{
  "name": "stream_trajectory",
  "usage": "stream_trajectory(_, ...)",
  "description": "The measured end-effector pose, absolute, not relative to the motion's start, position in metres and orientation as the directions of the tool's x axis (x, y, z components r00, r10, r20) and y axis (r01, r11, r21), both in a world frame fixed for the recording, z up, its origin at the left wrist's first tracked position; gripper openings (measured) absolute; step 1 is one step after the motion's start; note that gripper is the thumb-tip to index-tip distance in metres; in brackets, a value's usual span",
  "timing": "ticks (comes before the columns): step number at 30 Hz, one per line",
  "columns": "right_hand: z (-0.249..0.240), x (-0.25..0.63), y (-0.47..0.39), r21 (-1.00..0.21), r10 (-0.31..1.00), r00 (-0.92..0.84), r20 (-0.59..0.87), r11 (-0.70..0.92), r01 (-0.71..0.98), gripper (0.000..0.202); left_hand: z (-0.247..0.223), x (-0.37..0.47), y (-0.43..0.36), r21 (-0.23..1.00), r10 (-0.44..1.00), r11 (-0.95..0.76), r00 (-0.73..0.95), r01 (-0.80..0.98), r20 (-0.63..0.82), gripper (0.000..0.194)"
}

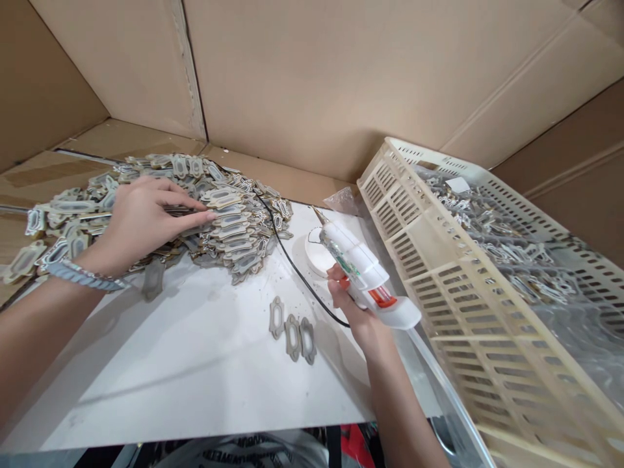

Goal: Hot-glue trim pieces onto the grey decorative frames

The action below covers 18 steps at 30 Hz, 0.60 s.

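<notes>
My right hand (353, 305) is wrapped round the handle of a white and orange glue gun (355, 260), whose metal nozzle points up and to the left. At the pile of flat grey oblong plates (234, 227), my left hand (146, 218) has thumb and fingers reaching over the plates. The thumb tip touches the end of a stacked row; whether a plate is gripped is hidden. Three loose plates (292, 337) lie on the white tabletop (195, 370) between my hands. A round white object (319, 252) sits behind the glue gun.
A cream plastic crate (429, 279) with more small metal parts (487, 227) in plastic stands at the right. A black cable (302, 276) crosses the tabletop from the pile. Cardboard walls (292, 84) enclose the back, and a clear plastic bag (341, 200) lies near the crate's far corner.
</notes>
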State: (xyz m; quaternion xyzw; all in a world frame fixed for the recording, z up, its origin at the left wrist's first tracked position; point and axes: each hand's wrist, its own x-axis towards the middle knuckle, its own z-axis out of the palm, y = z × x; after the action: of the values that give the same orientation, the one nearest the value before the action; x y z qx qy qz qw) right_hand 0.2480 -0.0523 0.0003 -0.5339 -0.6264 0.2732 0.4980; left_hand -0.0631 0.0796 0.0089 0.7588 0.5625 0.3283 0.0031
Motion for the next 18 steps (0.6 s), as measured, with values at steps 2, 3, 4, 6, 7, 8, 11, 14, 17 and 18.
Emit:
stream_trajectory(2,0.001,0.247,-0.052,-0.878,0.942,0.075,0.326,0.272,0.393,0.014,0.011,-0.061,0.079,0.373,0.857,-0.352,0.136,0.858,0.496,0.070)
stream_trajectory(3,0.001,0.247,-0.052,-0.881,0.943,0.082,0.323,0.268,0.391,0.014,0.013,-0.059,0.079,0.373,0.859,-0.339,0.123,0.864,0.497,0.070)
stream_trajectory(4,0.001,0.247,-0.052,-0.883,0.943,0.091,0.319,0.261,0.391,0.014,0.015,-0.057,0.079,0.374,0.861,-0.324,0.108,0.869,0.497,0.070)
stream_trajectory(6,0.002,0.246,-0.052,-0.884,0.945,0.105,0.311,0.246,0.398,0.013,0.018,-0.052,0.080,0.374,0.870,-0.295,0.085,0.879,0.485,0.070)
stream_trajectory(7,0.003,0.245,-0.053,-0.882,0.943,0.110,0.314,0.246,0.402,0.013,0.020,-0.051,0.080,0.375,0.877,-0.282,0.079,0.883,0.475,0.070)
stream_trajectory(8,0.003,0.245,-0.053,-0.879,0.941,0.114,0.320,0.249,0.407,0.012,0.022,-0.049,0.081,0.375,0.883,-0.272,0.075,0.886,0.463,0.071)
stream_trajectory(11,0.004,0.245,-0.052,-0.878,0.936,0.112,0.334,0.265,0.399,0.012,0.026,-0.048,0.084,0.371,0.898,-0.253,0.074,0.894,0.433,0.071)
stream_trajectory(14,0.004,0.244,-0.052,-0.886,0.939,0.111,0.326,0.263,0.382,0.013,0.028,-0.049,0.087,0.354,0.906,-0.251,0.090,0.901,0.414,0.067)
stream_trajectory(17,0.004,0.245,-0.052,-0.884,0.937,0.114,0.329,0.263,0.387,0.013,0.030,-0.051,0.088,0.333,0.904,-0.257,0.104,0.907,0.416,0.058)
stream_trajectory(18,0.005,0.245,-0.052,-0.883,0.938,0.115,0.328,0.261,0.391,0.013,0.030,-0.051,0.088,0.329,0.901,-0.262,0.108,0.907,0.420,0.055)
